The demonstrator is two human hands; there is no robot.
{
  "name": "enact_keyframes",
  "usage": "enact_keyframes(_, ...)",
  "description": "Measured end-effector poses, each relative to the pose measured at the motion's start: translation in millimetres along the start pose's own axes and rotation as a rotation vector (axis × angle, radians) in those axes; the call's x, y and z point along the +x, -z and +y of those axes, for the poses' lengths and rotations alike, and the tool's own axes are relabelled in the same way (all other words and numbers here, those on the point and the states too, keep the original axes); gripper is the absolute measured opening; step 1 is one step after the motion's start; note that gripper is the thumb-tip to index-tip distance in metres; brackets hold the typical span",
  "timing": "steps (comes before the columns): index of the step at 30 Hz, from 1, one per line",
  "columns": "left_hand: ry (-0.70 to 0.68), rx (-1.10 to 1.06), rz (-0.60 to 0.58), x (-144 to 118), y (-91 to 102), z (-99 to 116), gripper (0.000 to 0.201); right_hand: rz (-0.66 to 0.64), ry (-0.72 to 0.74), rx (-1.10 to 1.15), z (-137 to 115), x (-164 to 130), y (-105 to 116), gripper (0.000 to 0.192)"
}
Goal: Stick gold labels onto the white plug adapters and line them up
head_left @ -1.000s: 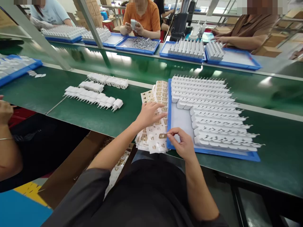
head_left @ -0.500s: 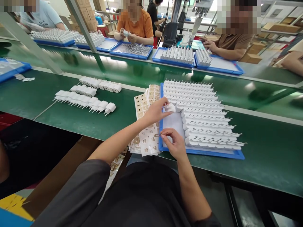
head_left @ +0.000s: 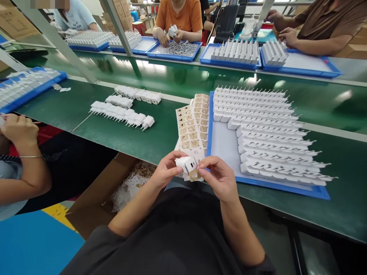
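Observation:
In my left hand (head_left: 167, 170) is a white plug charger (head_left: 187, 164), its end with port openings facing up toward me. Close by its lower right edge, my right hand (head_left: 219, 176) pinches a small tan sticker (head_left: 194, 175) with a cut-out. Whether the sticker touches the charger I cannot tell. Behind my hands lie overlapping sheets of tan stickers (head_left: 190, 130). They rest against the left rim of a blue tray (head_left: 210, 126), where rows of white chargers (head_left: 263, 133) stand with their pins up.
Loose white chargers (head_left: 120, 110) lie in rows on the green table (head_left: 86, 133) to the left. A carton of scrap backing (head_left: 130, 187) stands below the table edge. A neighbour's hand (head_left: 20, 130) is at far left. Across the belt, co-workers sit behind blue trays (head_left: 172, 57).
My left hand has come back from the tray toward me with a charger. The sticker in my right hand is now beside the charger's port end. The view has shifted left.

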State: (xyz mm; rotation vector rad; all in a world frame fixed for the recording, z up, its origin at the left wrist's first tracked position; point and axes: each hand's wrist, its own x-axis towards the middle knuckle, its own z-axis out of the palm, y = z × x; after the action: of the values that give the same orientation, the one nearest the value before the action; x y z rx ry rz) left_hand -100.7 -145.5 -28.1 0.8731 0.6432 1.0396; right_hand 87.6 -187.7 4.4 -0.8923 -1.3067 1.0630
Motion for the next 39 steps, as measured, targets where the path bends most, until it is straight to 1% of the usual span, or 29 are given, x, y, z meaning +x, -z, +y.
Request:
enact_keyframes(4, 0.055, -0.043, -0.013, -6, -1.7, -3, 0.048, 0.089, -0.077, 0.022, -3, 0, -4, 0.005)
enact_keyframes(12, 0.052, -0.041, -0.038, -9, -1.8, -2, 0.049, 0.113, -0.13, 0.067, -6, 0, -11, 0.009)
enact_keyframes(20, 0.063, -0.073, -0.046, -9, -0.7, -2, 0.045, 0.093, -0.132, 0.078, -5, 0, -10, 0.005)
enact_keyframes(25, 0.07, -0.058, -0.063, -9, -0.6, -2, 0.045, 0.094, -0.132, 0.016, -6, 0, -11, 0.008)
enact_keyframes(30, 0.08, -0.023, -0.041, -9, -0.5, -1, 0.048, 0.077, -0.122, -0.023, -5, 0, -10, 0.006)
enact_keyframes(35, 0.066, -0.012, -0.033, -9, 0.4, -1, 0.048, 0.091, -0.055, -0.141, -8, -3, -15, 0.005)
enact_keyframes(39, 0.042, -0.006, -0.036, -10, 4.0, -3, 0.047, 0.144, 0.032, -0.406, -12, -4, -19, 0.009)
